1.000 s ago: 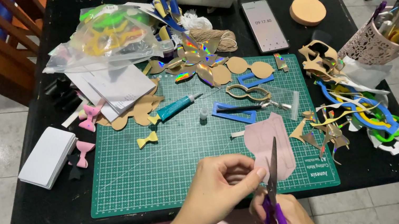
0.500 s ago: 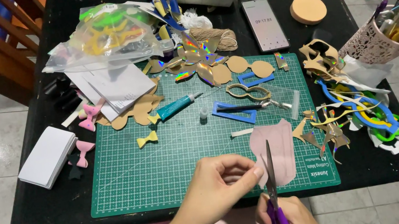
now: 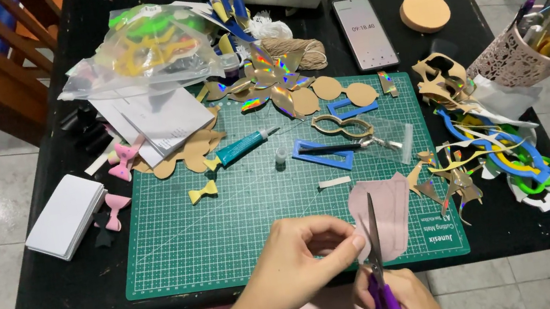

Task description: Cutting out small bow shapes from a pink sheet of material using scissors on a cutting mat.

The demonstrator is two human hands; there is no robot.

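Note:
My left hand [image 3: 303, 260] pinches the near left edge of a dusty-pink foam sheet [image 3: 388, 211] over the front of the green cutting mat [image 3: 227, 221]. My right hand [image 3: 401, 300], low at the frame's bottom edge, grips purple-handled scissors [image 3: 378, 263]. The blades point away from me and run up the middle of the pink sheet. The sheet lies partly flat on the mat's front right corner.
On the black table [image 3: 70, 297] lie a white card stack [image 3: 65, 215], pink bows [image 3: 116, 165], a yellow bow [image 3: 203, 192], a teal glue tube [image 3: 242, 148], blue foam frames [image 3: 323, 154], a phone [image 3: 365, 33], a cork coaster [image 3: 424, 12], a bag of scraps [image 3: 148, 49] and offcuts [image 3: 495, 149].
The scissors have moved further up into the pink sheet, and my left hand has shifted its pinch slightly along the sheet's edge. The table items stay put.

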